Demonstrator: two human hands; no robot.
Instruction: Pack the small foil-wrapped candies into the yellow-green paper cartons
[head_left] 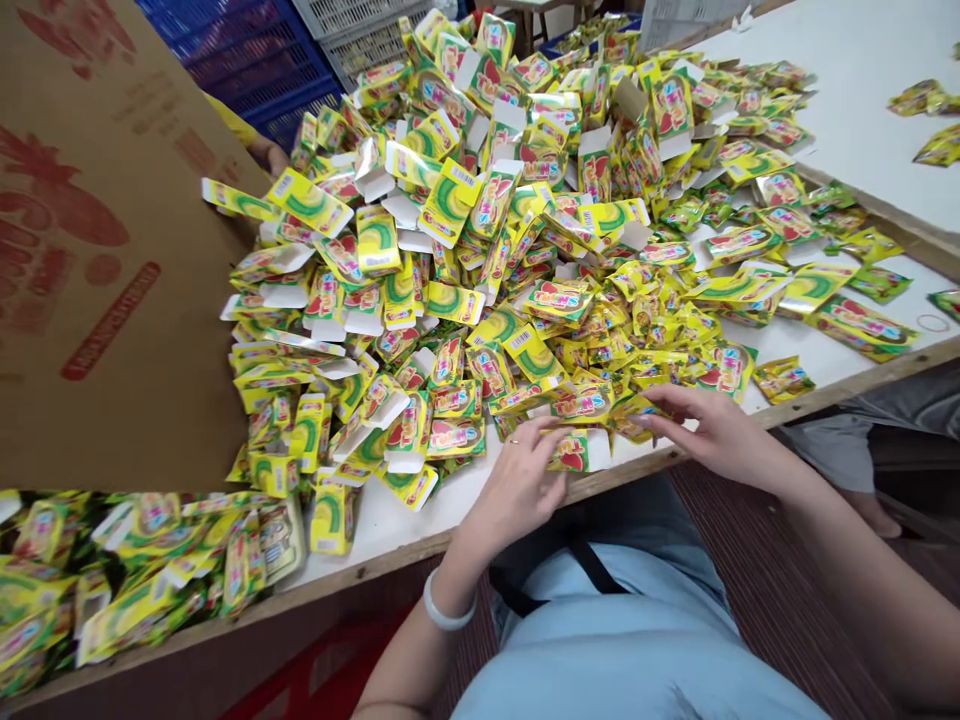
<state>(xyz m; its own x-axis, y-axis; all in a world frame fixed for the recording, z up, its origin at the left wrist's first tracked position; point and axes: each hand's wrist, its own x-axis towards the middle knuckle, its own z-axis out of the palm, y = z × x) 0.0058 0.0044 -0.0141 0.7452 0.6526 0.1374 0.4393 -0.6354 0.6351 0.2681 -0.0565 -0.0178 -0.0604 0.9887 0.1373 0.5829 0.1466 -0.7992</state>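
Note:
At the table's front edge my left hand (526, 478) has its fingers curled at the left end of a small yellow-green carton (574, 452). That carton lies on its side with a white flap open to the right. Just to the right, my right hand (709, 432) pinches a small yellow candy packet (634, 412) between thumb and fingers, close to the carton's open end. Loose yellow packets (652, 310) lie heaped beyond my hands. Around them a large pile of similar cartons (450, 205) covers the table, many with open white flaps.
A big brown cardboard box (112, 330) stands on the left, with another person's hand (276, 160) behind it. More cartons (157, 570) lie in front of that box. Blue crates (247, 60) are stacked at the back. A person's grey-clothed leg (832, 440) is at the right.

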